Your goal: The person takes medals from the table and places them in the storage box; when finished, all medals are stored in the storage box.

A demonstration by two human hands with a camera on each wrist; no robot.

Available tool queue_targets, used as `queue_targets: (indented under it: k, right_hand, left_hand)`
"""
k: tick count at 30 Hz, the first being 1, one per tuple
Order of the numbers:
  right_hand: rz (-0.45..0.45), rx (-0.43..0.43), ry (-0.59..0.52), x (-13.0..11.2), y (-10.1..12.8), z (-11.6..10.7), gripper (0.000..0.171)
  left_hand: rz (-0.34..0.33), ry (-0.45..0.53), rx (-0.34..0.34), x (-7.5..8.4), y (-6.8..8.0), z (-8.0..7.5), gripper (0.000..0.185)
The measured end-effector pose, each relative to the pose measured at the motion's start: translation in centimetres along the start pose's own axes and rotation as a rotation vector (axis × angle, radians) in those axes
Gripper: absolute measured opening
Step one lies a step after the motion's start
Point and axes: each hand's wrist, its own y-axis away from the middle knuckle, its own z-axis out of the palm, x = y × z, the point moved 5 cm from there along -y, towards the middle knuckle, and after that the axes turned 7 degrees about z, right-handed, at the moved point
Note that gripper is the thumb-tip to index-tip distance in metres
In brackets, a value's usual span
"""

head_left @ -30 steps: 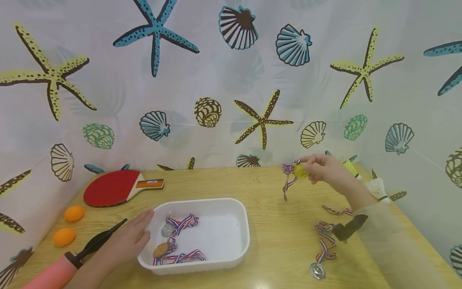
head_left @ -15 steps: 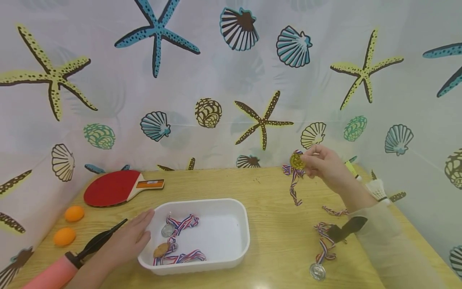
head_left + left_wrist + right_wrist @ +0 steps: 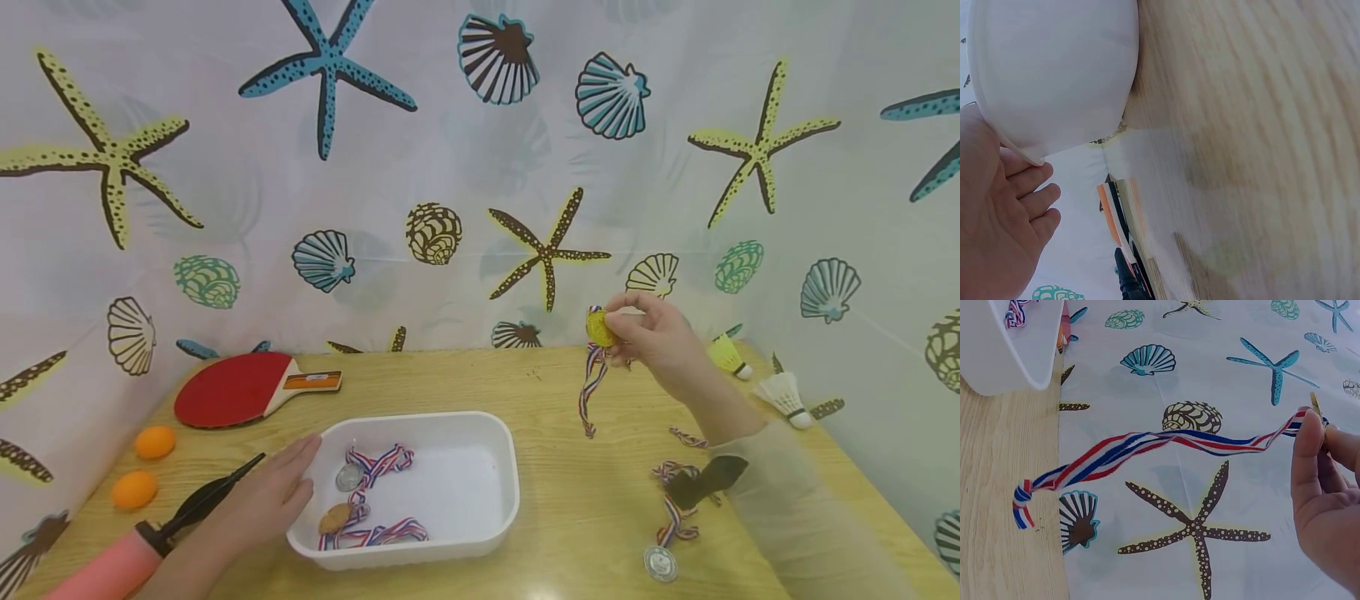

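My right hand (image 3: 652, 346) pinches a gold medal (image 3: 600, 327) between thumb and fingers above the far right of the table. Its red, white and blue ribbon (image 3: 1166, 435) hangs down to a knotted end. At the lower left, my left hand (image 3: 258, 504) rests against the left rim of a white tub (image 3: 498, 492), fingers loosely extended in the left wrist view. Inside the tub's left part lie a silver medal (image 3: 348, 477), a bronze-coloured medal (image 3: 334, 518) and striped ribbons. Another silver medal (image 3: 660, 563) with ribbon lies on the table below my right forearm.
A red table tennis bat (image 3: 232, 390) lies behind the tub. Two orange balls (image 3: 154, 442) sit at the left, near a pink cylinder with a black end (image 3: 112, 567). A yellow shuttlecock (image 3: 727, 357) and a white shuttlecock (image 3: 783, 396) lie far right. Patterned cloth (image 3: 450, 167) stands behind.
My right hand has lifted the gold medal off the table and carried it slightly left, its ribbon trailing below. The left hand and tub have stayed put.
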Motion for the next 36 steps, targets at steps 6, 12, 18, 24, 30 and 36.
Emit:
queue_targets:
  k: [6, 12, 18, 24, 30, 36]
  right_hand:
    - [-0.026, 0.000, 0.012, -0.4, -0.1, 1.0, 0.026]
    - [-0.021, -0.011, 0.005, -0.8, -0.3, 2.1, 0.019]
    - [-0.043, -0.018, 0.073, -1.7, -0.4, 3.6, 0.016]
    - [-0.038, -0.068, 0.081, -2.2, -0.8, 5.6, 0.015]
    - [-0.019, -0.156, 0.010, -2.1, -1.6, 8.0, 0.016]
    - [0.028, -0.221, 0.009, -0.9, -3.1, 10.9, 0.015]
  left_hand:
    - [0.002, 0.004, 0.004, -0.1, 0.1, 0.0, 0.058]
    - [0.005, 0.006, 0.010, -0.1, 0.2, -0.1, 0.058]
    - [0.006, 0.007, 0.009, -0.1, 0.2, -0.1, 0.058]
    - [0.005, 0.007, 0.005, -0.2, 0.2, 0.0, 0.058]
    - [-0.003, 0.004, 0.003, -0.2, 0.1, 0.0, 0.058]
    - [-0.012, 0.006, 0.006, -0.2, 0.1, 0.0, 0.059]
